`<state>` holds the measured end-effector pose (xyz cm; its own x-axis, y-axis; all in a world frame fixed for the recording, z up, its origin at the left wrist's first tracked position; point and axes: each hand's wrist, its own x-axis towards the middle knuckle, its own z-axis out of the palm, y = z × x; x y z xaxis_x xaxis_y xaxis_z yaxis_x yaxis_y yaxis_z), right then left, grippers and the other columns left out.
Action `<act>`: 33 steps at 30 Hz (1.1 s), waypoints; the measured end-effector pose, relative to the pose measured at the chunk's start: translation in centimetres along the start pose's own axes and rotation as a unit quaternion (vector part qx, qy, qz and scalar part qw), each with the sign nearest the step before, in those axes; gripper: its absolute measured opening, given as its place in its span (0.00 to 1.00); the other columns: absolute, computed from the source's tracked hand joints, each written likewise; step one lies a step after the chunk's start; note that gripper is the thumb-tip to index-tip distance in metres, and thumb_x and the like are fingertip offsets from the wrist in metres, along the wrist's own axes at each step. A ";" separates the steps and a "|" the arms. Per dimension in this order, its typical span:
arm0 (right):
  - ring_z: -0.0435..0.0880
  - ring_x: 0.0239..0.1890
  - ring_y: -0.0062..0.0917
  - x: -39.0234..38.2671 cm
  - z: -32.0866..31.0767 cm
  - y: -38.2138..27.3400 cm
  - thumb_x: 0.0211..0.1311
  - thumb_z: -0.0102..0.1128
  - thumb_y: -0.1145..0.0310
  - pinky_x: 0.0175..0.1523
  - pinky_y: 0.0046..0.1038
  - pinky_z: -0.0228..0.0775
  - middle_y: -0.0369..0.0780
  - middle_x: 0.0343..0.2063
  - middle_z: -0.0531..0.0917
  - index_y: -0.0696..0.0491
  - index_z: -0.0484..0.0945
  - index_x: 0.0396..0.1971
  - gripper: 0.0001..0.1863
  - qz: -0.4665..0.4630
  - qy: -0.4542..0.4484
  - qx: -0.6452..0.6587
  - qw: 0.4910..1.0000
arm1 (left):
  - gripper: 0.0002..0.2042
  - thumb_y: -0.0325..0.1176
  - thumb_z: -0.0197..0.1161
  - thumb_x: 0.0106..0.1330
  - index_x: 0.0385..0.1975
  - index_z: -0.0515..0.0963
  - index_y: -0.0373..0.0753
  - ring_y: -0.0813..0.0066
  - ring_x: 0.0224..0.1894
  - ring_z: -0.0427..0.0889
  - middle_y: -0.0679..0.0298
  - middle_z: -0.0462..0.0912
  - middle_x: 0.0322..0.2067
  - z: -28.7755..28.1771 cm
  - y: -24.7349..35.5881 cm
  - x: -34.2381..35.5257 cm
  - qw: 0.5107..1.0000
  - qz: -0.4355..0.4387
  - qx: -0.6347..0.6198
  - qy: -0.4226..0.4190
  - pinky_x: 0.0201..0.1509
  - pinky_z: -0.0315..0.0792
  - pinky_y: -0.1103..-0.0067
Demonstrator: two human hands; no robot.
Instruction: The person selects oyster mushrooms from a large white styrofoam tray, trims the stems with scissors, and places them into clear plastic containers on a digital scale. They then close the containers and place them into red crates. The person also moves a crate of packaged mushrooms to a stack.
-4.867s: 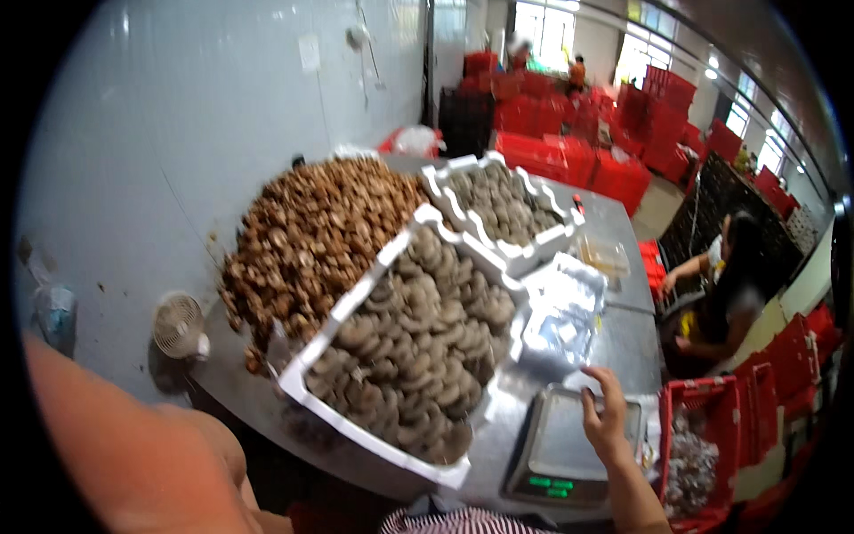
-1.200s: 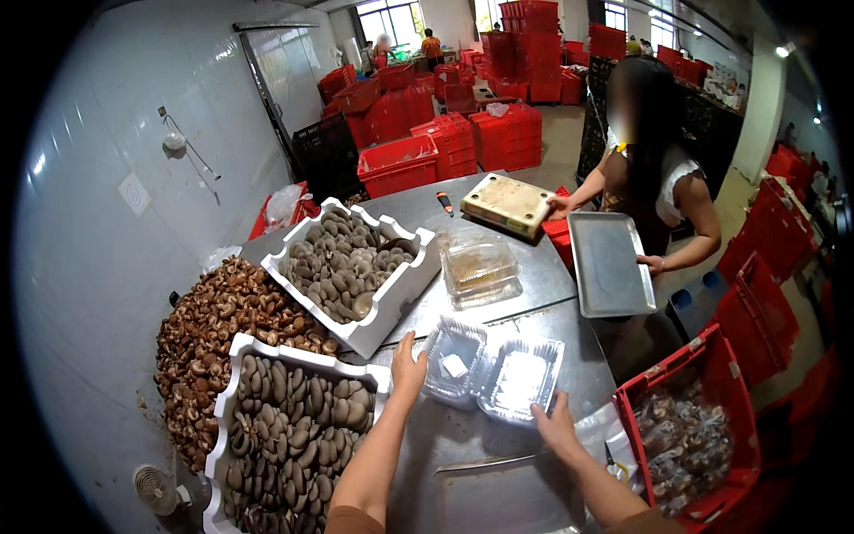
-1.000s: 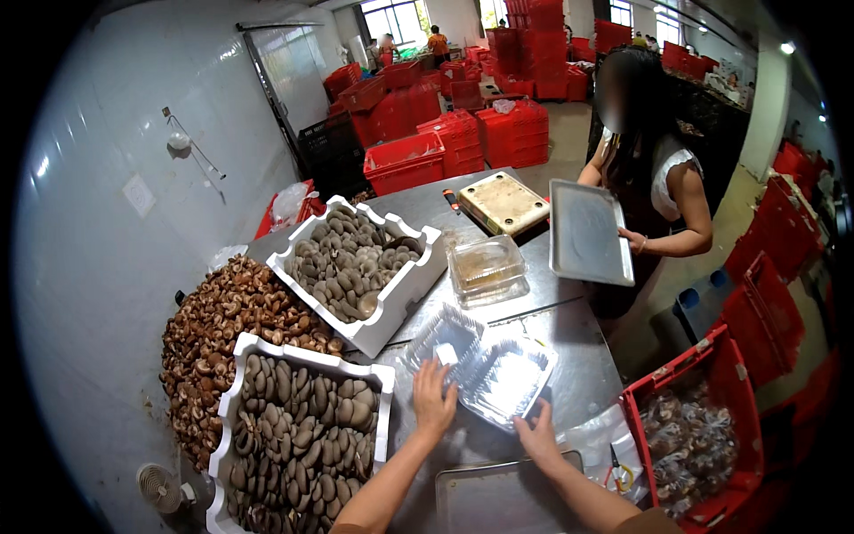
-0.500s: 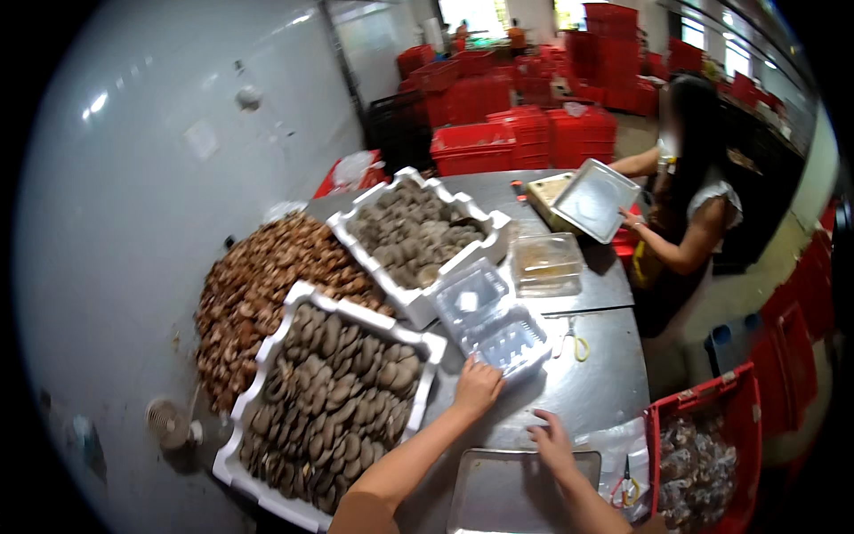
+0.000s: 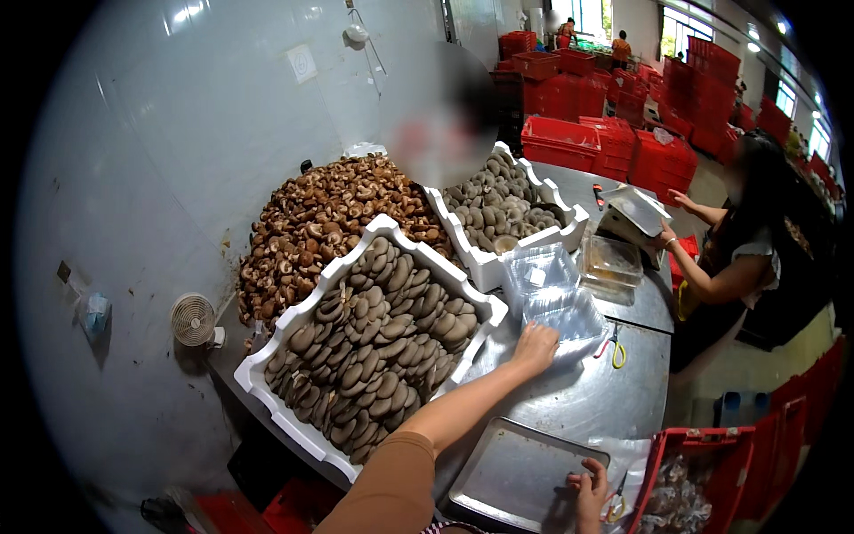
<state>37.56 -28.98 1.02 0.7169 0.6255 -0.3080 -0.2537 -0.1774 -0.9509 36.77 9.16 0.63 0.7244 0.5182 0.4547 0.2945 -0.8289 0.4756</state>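
My left hand grips the near edge of the open clear plastic containers, right of the front white foam crate packed with grey oyster mushrooms. My right hand is at the right side of a shallow metal tray, fingers apart and holding nothing. A second foam crate of grey mushrooms stands behind, beside a big heap of brown mushrooms. Yellow-handled scissors lie right of the containers; another pair lies partly behind my right hand.
A co-worker at the table's right holds a metal tray. A red crate of bagged goods stands right front. Red crates fill the back, a small fan sits by the left wall, and a blurred shape hides the top middle.
My left hand has pushed the containers away and rightward, while my right hand has left them and come down by the tray. The co-worker's tray has tilted and lowered. The view has swung left.
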 end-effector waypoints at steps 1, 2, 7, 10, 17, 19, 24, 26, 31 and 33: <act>0.83 0.35 0.22 0.2 0.2 0.0 0.66 0.46 0.78 0.38 0.22 0.76 0.41 0.51 0.77 0.56 0.70 0.56 0.18 -0.013 -0.001 -0.023 1.000 | 0.04 0.31 0.60 0.61 0.27 0.77 0.39 0.58 0.42 0.77 0.59 0.78 0.29 0.0 0.0 0.4 1.000 0.016 0.008 0.019 0.60 0.63 0.59; 0.83 0.36 0.22 0.0 0.2 -0.5 0.66 0.46 0.78 0.39 0.22 0.76 0.42 0.51 0.77 0.56 0.70 0.56 0.18 -0.023 0.004 -0.045 0.999 | 0.03 0.30 0.59 0.60 0.26 0.76 0.39 0.57 0.40 0.77 0.58 0.78 0.29 0.6 0.5 0.8 0.999 0.034 0.011 0.034 0.56 0.65 0.59; 0.82 0.36 0.23 -1.0 0.7 -2.0 0.65 0.48 0.76 0.43 0.25 0.76 0.40 0.40 0.82 0.54 0.71 0.57 0.20 -0.027 0.023 -0.092 0.995 | 0.05 0.30 0.56 0.58 0.22 0.76 0.43 0.55 0.29 0.76 0.56 0.77 0.23 1.0 1.7 3.8 0.989 0.087 0.091 0.072 0.36 0.68 0.62; 0.83 0.36 0.22 -1.4 1.6 -5.2 0.64 0.54 0.73 0.42 0.25 0.75 0.42 0.39 0.83 0.55 0.74 0.54 0.18 -0.012 -0.013 -0.145 0.989 | 0.11 0.29 0.50 0.69 0.24 0.73 0.32 0.56 0.27 0.73 0.54 0.75 0.22 -1.7 -2.9 6.1 0.986 -0.065 -0.034 0.153 0.35 0.65 0.62; 0.80 0.35 0.27 -2.7 1.0 -3.8 0.67 0.54 0.68 0.43 0.27 0.73 0.40 0.45 0.81 0.55 0.74 0.53 0.17 -0.073 0.012 -0.096 0.993 | 0.08 0.27 0.46 0.75 0.37 0.72 0.31 0.75 0.31 0.69 0.64 0.71 0.28 -12.4 8.2 5.6 0.963 -0.022 -0.207 0.170 0.38 0.67 0.79; 0.81 0.38 0.24 -3.0 0.4 -4.4 0.68 0.54 0.67 0.44 0.26 0.73 0.38 0.47 0.81 0.55 0.74 0.54 0.17 -0.028 0.010 -0.028 0.999 | 0.07 0.25 0.47 0.73 0.35 0.73 0.32 0.63 0.32 0.72 0.58 0.73 0.29 -12.5 10.3 -0.5 0.976 0.075 -0.152 0.137 0.53 0.70 0.70; 0.76 0.58 0.36 -2.4 -1.7 -4.1 0.74 0.42 0.46 0.54 0.37 0.76 0.48 0.58 0.72 0.55 0.58 0.66 0.32 0.054 -0.054 0.320 0.944 | 0.03 0.30 0.55 0.69 0.33 0.73 0.41 0.63 0.31 0.77 0.61 0.75 0.26 -10.3 12.3 -16.5 0.965 0.260 -0.024 -0.022 0.66 0.62 0.53; 0.76 0.58 0.35 -2.7 -2.3 -1.6 0.74 0.44 0.45 0.54 0.36 0.76 0.46 0.58 0.72 0.54 0.59 0.66 0.32 0.094 -0.053 0.286 0.952 | 0.01 0.29 0.57 0.66 0.32 0.73 0.40 0.61 0.33 0.77 0.60 0.75 0.27 -10.4 12.6 -21.8 0.969 0.211 -0.030 -0.129 0.66 0.61 0.53; 0.78 0.53 0.29 -5.0 -1.0 4.6 0.71 0.51 0.50 0.55 0.33 0.72 0.43 0.54 0.78 0.56 0.69 0.61 0.28 0.117 0.030 0.011 0.993 | 0.15 0.25 0.60 0.63 0.50 0.75 0.34 0.54 0.52 0.76 0.53 0.79 0.45 -11.7 10.9 -29.4 0.950 0.182 0.012 -0.253 0.67 0.62 0.56; 0.81 0.51 0.28 -7.2 -0.7 5.3 0.70 0.53 0.55 0.54 0.31 0.72 0.44 0.52 0.80 0.57 0.71 0.58 0.25 0.044 0.058 -0.035 0.997 | 0.14 0.27 0.62 0.60 0.46 0.76 0.35 0.50 0.49 0.75 0.51 0.78 0.43 -12.3 10.6 -30.1 0.947 0.180 -0.002 -0.268 0.67 0.59 0.52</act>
<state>31.47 -34.94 -1.86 0.7651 0.5142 -0.3876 -0.2753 -0.2829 -0.9188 10.37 -12.62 1.26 0.9897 0.0202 0.1420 -0.0334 -0.9303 0.3652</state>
